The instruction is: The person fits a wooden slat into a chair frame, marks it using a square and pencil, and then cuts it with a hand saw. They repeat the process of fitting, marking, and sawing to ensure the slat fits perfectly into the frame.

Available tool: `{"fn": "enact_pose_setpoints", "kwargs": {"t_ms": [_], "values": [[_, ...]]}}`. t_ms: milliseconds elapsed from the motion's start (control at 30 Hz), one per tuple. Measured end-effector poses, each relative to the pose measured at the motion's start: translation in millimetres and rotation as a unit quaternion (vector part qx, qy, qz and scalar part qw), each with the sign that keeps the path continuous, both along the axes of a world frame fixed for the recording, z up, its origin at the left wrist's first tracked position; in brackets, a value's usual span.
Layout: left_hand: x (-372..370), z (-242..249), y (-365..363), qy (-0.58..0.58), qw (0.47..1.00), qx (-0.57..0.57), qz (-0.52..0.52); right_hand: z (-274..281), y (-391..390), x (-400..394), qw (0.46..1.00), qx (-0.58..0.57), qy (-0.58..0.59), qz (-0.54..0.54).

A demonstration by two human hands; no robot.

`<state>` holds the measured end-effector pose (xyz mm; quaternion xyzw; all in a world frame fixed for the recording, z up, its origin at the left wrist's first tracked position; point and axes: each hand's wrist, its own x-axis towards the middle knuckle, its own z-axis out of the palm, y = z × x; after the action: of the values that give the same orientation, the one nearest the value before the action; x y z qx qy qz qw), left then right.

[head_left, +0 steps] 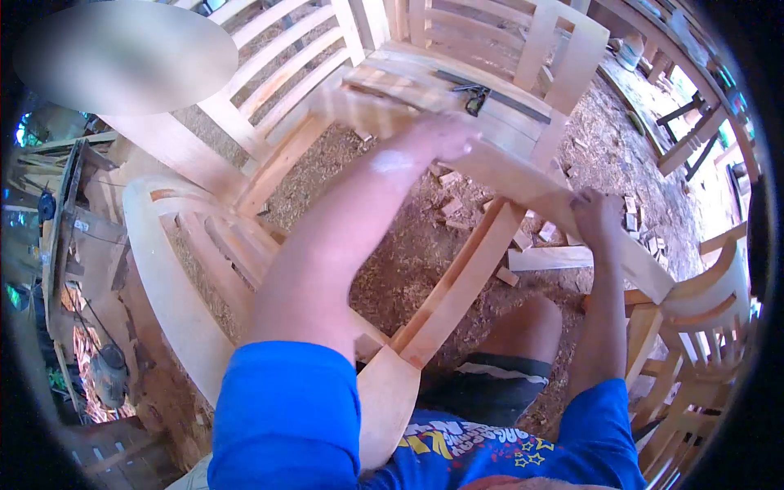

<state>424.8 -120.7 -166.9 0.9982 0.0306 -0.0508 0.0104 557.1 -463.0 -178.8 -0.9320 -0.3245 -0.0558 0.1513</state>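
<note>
A long pale wooden rail [510, 171] slants across the middle of the view, its far left part smeared by motion. My left hand [447, 137] is closed over its upper stretch, slightly blurred, and the fingers' undersides are hidden. Farther down, my right hand [598, 214] wraps round the same rail with the fingers curled over its edge. Beneath the rail, a grooved wooden bar [465, 282] runs down toward my lap. A slatted wooden chair back [204, 269] stands left of my left arm.
Behind the rail is a slatted seat frame [514, 122] with a dark square [510, 102] and a small black tool [476, 100] on it. Wood offcuts [551, 260] and shavings cover the ground. Another wooden chair [706, 318] stands at right; a workbench [694, 135] is behind.
</note>
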Motion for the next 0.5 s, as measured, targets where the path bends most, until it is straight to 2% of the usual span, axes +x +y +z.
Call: {"fn": "enact_pose_setpoints", "kwargs": {"t_ms": [67,133,200,267,333,433,467,500], "values": [[-2,3,4,0.154,0.987,-0.045,-0.008,1,3,-9,0.996,-0.007,0.085,-0.004],[-11,-12,4,0.211,0.975,-0.054,0.043,17,20,-32,0.987,-0.041,0.154,-0.016],[-41,-27,-6,0.054,0.986,-0.133,0.089,-4,26,-33,0.989,-0.039,0.145,0.0],[-43,-55,-3,0.051,0.964,-0.192,0.175,-12,22,-31,0.992,-0.021,0.126,0.001],[-49,-43,-19,0.02,0.964,-0.179,0.193,-15,20,-30,0.995,0.011,0.098,0.002],[-51,-25,-27,0.023,0.956,-0.193,0.22,-20,39,-12,0.987,0.148,0.007,0.057],[-52,-26,-25,0.033,0.951,-0.203,0.229,-16,50,-8,0.987,0.155,0.013,0.049],[-49,-50,-15,-0.021,0.963,-0.179,0.199,-9,64,-5,0.986,0.161,0.021,0.042]]}}
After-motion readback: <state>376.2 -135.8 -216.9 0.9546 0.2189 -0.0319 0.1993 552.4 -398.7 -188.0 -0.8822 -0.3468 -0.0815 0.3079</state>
